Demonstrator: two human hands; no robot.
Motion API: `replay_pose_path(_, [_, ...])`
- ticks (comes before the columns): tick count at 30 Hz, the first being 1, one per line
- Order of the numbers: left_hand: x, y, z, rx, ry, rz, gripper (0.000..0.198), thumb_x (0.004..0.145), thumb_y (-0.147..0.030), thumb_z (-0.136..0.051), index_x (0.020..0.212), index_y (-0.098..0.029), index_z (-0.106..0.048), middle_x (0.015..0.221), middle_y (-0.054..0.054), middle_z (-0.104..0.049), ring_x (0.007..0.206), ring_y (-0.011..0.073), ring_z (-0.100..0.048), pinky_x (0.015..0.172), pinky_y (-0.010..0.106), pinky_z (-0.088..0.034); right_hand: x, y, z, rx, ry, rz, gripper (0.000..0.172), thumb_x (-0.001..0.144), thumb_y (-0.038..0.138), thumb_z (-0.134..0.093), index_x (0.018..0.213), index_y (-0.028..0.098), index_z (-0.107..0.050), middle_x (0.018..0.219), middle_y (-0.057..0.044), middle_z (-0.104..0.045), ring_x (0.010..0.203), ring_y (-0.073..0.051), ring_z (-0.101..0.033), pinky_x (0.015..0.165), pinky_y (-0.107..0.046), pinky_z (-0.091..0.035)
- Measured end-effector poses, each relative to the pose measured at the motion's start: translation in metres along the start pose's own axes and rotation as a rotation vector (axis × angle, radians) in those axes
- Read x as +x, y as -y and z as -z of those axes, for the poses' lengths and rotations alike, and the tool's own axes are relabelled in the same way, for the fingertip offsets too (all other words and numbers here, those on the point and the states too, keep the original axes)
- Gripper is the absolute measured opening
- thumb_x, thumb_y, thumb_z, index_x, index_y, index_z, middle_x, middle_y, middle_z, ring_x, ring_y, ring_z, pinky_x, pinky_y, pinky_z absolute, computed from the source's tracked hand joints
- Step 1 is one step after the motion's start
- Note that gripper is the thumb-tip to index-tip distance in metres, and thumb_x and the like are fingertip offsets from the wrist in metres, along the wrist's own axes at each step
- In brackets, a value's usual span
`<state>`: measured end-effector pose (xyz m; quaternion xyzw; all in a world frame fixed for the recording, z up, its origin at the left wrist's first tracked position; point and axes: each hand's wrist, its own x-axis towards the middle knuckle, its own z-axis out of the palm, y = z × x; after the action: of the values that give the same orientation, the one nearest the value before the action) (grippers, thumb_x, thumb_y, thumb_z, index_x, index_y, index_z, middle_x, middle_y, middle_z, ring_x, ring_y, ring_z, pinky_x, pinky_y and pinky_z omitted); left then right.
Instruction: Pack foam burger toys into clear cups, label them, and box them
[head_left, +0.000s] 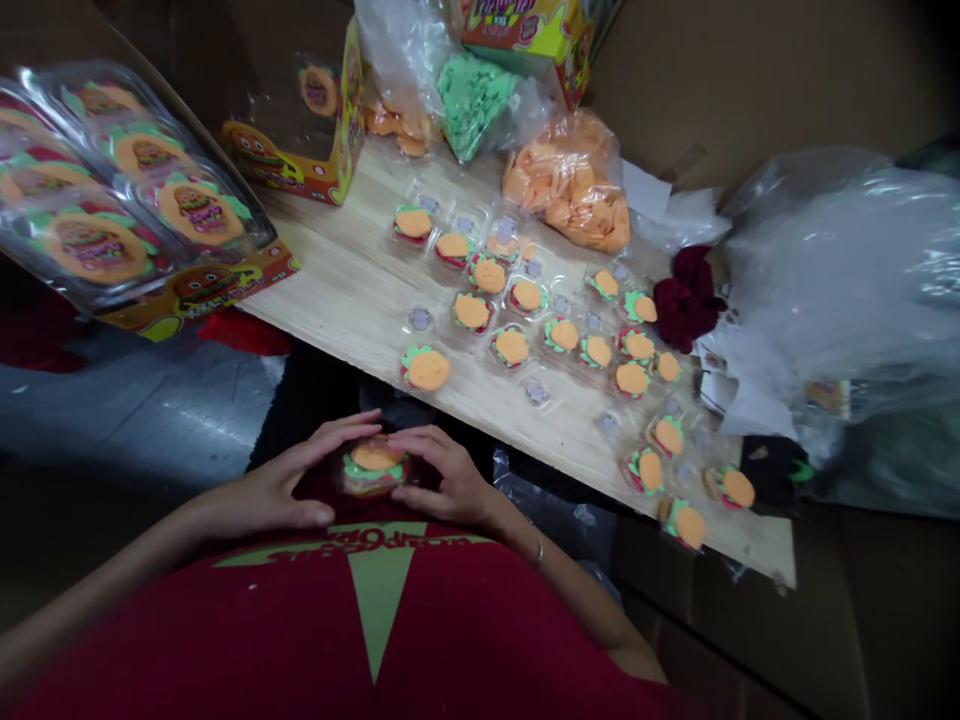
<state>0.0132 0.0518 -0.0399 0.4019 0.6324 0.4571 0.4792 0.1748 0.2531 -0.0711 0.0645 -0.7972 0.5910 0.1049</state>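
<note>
Just in front of my red shirt, between my two hands, is a toy burger (pixel 376 462) with an orange bun and green frill, apparently in a clear clamshell pack. My right hand (pixel 448 477) grips its right side, fingers over the top and thumb below. Curved around the left side is my left hand (pixel 289 482), its fingertips at the pack's top edge and thumb lower down. On the wooden table (pixel 337 290) ahead, several more burgers lie in small clear packs, many with lids up; the closest is an orange-topped burger (pixel 427 369).
A display box of packed burgers (pixel 217 285) stands at the left, with another printed box (pixel 341 150) behind it. Bags of green pieces (pixel 472 100) and orange pieces (pixel 574 185) lie at the back. Dark red pieces (pixel 688 300) and clear plastic bags (pixel 847 270) are on the right.
</note>
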Motion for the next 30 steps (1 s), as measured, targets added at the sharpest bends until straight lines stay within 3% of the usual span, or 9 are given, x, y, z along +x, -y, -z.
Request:
replay_pose_path(2, [0.003,0.006,-0.003,0.066,-0.150,0.027,0.061,0.084,-0.053,-0.067,0.138,-0.026,-0.057,0.150,0.010,-0.048,0.138,0.0353,-0.041,0.113,0.049,-0.036,0.003,-0.006,-0.004,0.038,-0.060,-0.134,0.046,0.090,0.044,-0.063,0.129,0.021,-0.057,0.120,-0.010,-0.064,0.109,-0.020,-0.061,0.096,-0.037,-0.051])
replay_pose_path(4, [0.009,0.010,-0.007,0.010,-0.281,0.092,0.048,0.089,-0.053,-0.059,0.125,-0.022,-0.066,0.132,0.012,-0.063,0.122,0.0317,-0.057,0.106,0.044,-0.045,0.007,-0.010,-0.008,0.102,-0.101,-0.241,0.043,0.092,0.045,-0.059,0.128,0.021,-0.059,0.116,-0.009,-0.066,0.103,-0.018,-0.063,0.093,-0.035,-0.051])
replay_pose_path(7, [0.017,0.013,-0.009,-0.073,-0.370,0.122,0.047,0.088,-0.057,-0.058,0.111,-0.018,-0.072,0.114,0.012,-0.071,0.105,0.0290,-0.065,0.094,0.037,-0.053,0.013,-0.011,-0.013,0.185,-0.172,-0.302,0.038,0.093,0.044,-0.057,0.123,0.021,-0.065,0.113,-0.008,-0.068,0.101,-0.017,-0.063,0.092,-0.033,-0.051])
replay_pose_path(10, [0.021,0.013,-0.009,-0.092,-0.384,0.132,0.046,0.087,-0.056,-0.061,0.107,-0.016,-0.074,0.108,0.011,-0.073,0.101,0.0277,-0.066,0.091,0.033,-0.053,0.017,-0.010,-0.015,0.201,-0.251,-0.268,0.031,0.092,0.039,-0.059,0.112,0.019,-0.072,0.104,-0.008,-0.068,0.097,-0.017,-0.062,0.088,-0.033,-0.051])
replay_pose_path(14, [0.024,0.013,-0.009,-0.169,-0.395,0.172,0.047,0.085,-0.057,-0.064,0.106,-0.015,-0.074,0.108,0.012,-0.074,0.100,0.0280,-0.067,0.089,0.034,-0.055,0.021,-0.012,-0.010,0.146,-0.339,-0.319,0.021,0.088,0.032,-0.064,0.094,0.018,-0.077,0.079,-0.005,-0.065,0.076,-0.016,-0.058,0.074,-0.030,-0.050])
replay_pose_path(19, [0.024,0.011,-0.011,-0.258,-0.352,0.240,0.046,0.080,-0.056,-0.071,0.105,-0.017,-0.075,0.105,0.011,-0.075,0.097,0.0284,-0.070,0.083,0.035,-0.058,0.023,-0.009,0.000,0.127,-0.245,-0.369,0.016,0.085,0.029,-0.066,0.087,0.016,-0.076,0.075,-0.003,-0.064,0.071,-0.014,-0.057,0.068,-0.027,-0.046])
replay_pose_path(24, [0.025,0.006,-0.016,-0.156,-0.391,0.193,0.046,0.080,-0.057,-0.069,0.098,-0.016,-0.075,0.097,0.010,-0.076,0.087,0.0257,-0.069,0.076,0.031,-0.057,0.033,-0.006,0.002,0.114,-0.128,-0.341,0.015,0.085,0.029,-0.065,0.080,0.015,-0.069,0.076,-0.001,-0.064,0.071,-0.011,-0.056,0.066,-0.024,-0.044])
replay_pose_path(28, [0.041,-0.012,-0.002,-0.172,-0.441,0.172,0.044,0.076,-0.056,-0.072,0.091,-0.015,-0.070,0.085,0.007,-0.073,0.071,0.0192,-0.066,0.061,0.025,-0.054,0.051,-0.006,-0.004,0.129,-0.174,-0.357,0.017,0.085,0.033,-0.064,0.079,0.017,-0.062,0.072,0.001,-0.060,0.065,-0.011,-0.051,0.061,-0.023,-0.040])
replay_pose_path(30, [0.049,-0.021,0.007,-0.184,-0.358,0.176,0.041,0.071,-0.054,-0.077,0.080,-0.015,-0.066,0.071,0.002,-0.068,0.059,0.0141,-0.060,0.052,0.020,-0.049,0.054,-0.004,-0.009,0.230,-0.156,-0.392,0.019,0.085,0.036,-0.063,0.083,0.018,-0.059,0.071,0.002,-0.057,0.062,-0.010,-0.048,0.057,-0.022,-0.039])
